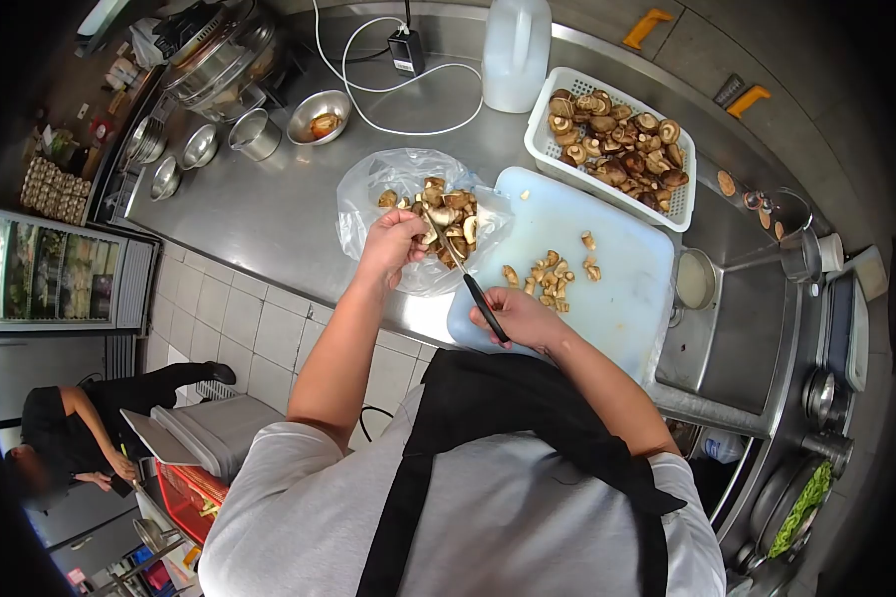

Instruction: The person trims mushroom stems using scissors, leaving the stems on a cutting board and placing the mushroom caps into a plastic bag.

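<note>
My left hand is closed in a pinch on a mushroom piece, above an open clear plastic bag. Inside the bag lie several cut brown mushrooms. My right hand grips the black handle of a narrow-bladed knife. Its blade points up and left over the bag, close to my left fingers. Under and beside my right hand is a pale blue cutting board, with a small heap of mushroom stems on it.
A white basket of whole mushrooms stands behind the board, near a white jug. A white cable crosses the steel counter. Metal bowls stand at the left, a sink at the right. Another person works at lower left.
</note>
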A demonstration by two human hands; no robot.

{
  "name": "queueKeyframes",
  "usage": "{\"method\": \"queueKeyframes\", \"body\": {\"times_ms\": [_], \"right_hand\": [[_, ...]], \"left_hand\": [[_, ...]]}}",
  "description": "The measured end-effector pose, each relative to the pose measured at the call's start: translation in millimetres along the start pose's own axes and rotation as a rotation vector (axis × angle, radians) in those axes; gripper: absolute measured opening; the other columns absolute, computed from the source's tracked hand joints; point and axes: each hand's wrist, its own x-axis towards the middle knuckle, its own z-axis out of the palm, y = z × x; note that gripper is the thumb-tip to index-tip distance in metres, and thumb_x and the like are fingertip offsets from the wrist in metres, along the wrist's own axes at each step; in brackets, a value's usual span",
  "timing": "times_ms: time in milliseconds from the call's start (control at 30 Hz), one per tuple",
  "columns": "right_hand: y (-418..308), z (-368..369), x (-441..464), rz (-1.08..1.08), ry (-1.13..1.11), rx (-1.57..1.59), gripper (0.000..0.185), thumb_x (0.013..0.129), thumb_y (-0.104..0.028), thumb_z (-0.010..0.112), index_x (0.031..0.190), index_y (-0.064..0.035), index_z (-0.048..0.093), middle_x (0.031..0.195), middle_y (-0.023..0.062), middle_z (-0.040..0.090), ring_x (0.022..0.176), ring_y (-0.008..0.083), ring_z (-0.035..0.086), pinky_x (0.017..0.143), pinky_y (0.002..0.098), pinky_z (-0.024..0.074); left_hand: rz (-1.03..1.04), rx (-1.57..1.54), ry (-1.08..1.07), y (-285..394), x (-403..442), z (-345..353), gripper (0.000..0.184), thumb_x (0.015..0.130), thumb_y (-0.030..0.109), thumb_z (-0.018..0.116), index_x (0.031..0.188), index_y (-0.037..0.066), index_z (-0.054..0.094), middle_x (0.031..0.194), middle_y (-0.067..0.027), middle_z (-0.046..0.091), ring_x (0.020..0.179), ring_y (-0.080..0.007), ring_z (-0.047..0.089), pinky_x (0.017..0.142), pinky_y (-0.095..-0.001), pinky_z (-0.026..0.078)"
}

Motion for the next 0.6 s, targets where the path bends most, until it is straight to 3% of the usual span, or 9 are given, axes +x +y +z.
{"method": "queueKeyframes", "body": {"times_ms": [133,200,233,267,300,367,433,533,600], "right_hand": [[1.6,-10.1,-6.3,0.021,0.038,-0.111,0.044,0.091,-0.046,0.083,0.092,-0.0066,0.064,0.073,-0.0027,0.06,0.069,0.0092,0.056,0.062,0.0288,0.0453],[25.2,-20.3,-15.9,-0.154,0.191,-0.251,0.038,0.091,-0.037,0.085,0.087,-0.0078,0.061,0.072,-0.0032,0.055,0.069,0.0093,0.052,0.061,0.0297,0.043],[36.5,-26.0,-24.0,-0.157,0.198,-0.246,0.038,0.091,-0.037,0.085,0.087,-0.0078,0.061,0.072,-0.0032,0.055,0.069,0.0093,0.052,0.061,0.0297,0.043],[49.1,-31.8,-34.1,-0.249,0.227,-0.193,0.031,0.091,-0.026,0.084,0.088,-0.0087,0.058,0.074,-0.0046,0.054,0.068,0.0066,0.05,0.06,0.0268,0.0419],[60.8,-36.8,-46.2,-0.341,0.259,-0.138,0.028,0.091,-0.014,0.082,0.089,-0.0096,0.054,0.076,-0.0061,0.052,0.067,0.0038,0.048,0.059,0.0239,0.0408],[82.4,-42.6,-76.6,-0.31,0.374,-0.106,0.03,0.089,-0.011,0.083,0.089,-0.0097,0.053,0.077,-0.0064,0.051,0.068,0.0037,0.047,0.06,0.0242,0.0409],[106.4,-46.3,-102.4,-0.286,0.514,-0.061,0.032,0.088,-0.007,0.084,0.089,-0.0099,0.052,0.078,-0.0068,0.05,0.07,0.0036,0.046,0.061,0.0245,0.0411],[143.5,-45.6,-129.7,-0.407,0.783,-0.019,0.032,0.085,-0.005,0.084,0.09,-0.0107,0.053,0.079,-0.007,0.048,0.072,0.0038,0.046,0.063,0.0237,0.0407],[160.3,-42.1,-140.8,-0.389,0.983,-0.089,0.032,0.083,0.0,0.083,0.092,-0.0106,0.054,0.084,-0.006,0.049,0.077,0.005,0.048,0.063,0.0223,0.0399]], "left_hand": [[0.009,0.214,0.02,5.7,-4.9,0.0,0.011,0.094,0.011,0.072,0.102,0.008,0.065,0.083,-0.0014,0.068,0.066,-0.0105,0.065,0.057,-0.0256,0.054],[0.072,0.316,0.037,7.4,-3.8,-3.6,0.014,0.095,0.014,0.072,0.106,0.005,0.069,0.086,-0.0025,0.07,0.069,-0.0121,0.068,0.059,-0.0268,0.055],[0.181,0.548,0.057,7.3,-2.9,-7.2,0.021,0.096,0.017,0.072,0.111,0.003,0.072,0.092,-0.0057,0.073,0.072,-0.0155,0.07,0.063,-0.0294,0.057],[0.293,0.78,0.075,7.6,-1.7,-10.6,0.028,0.096,0.021,0.072,0.116,0.001,0.075,0.099,-0.0089,0.076,0.075,-0.0189,0.072,0.067,-0.032,0.058],[0.3,0.786,0.061,9.8,-1.1,-12.6,0.028,0.096,0.021,0.072,0.116,0.001,0.075,0.099,-0.0089,0.076,0.075,-0.0189,0.072,0.067,-0.032,0.058],[0.616,1.018,0.193,16.3,0.3,-8.2,0.034,0.096,0.024,0.072,0.123,0.002,0.076,0.111,-0.015,0.077,0.077,-0.0252,0.074,0.076,-0.0357,0.06],[0.659,0.964,0.144,32.7,0.1,14.0,0.031,0.095,0.023,0.073,0.119,0.004,0.076,0.11,-0.0181,0.075,0.08,-0.0278,0.073,0.078,-0.0384,0.059],[0.979,1.031,0.036,49.1,21.5,54.0,0.023,0.094,0.02,0.075,0.112,0.006,0.076,0.106,-0.0133,0.074,0.093,-0.0264,0.072,0.077,-0.0383,0.059],[0.96,0.992,-0.115,62.4,32.0,97.9,0.023,0.093,0.019,0.075,0.113,0.006,0.076,0.106,-0.0129,0.074,0.092,-0.0274,0.072,0.078,-0.0384,0.058]]}}
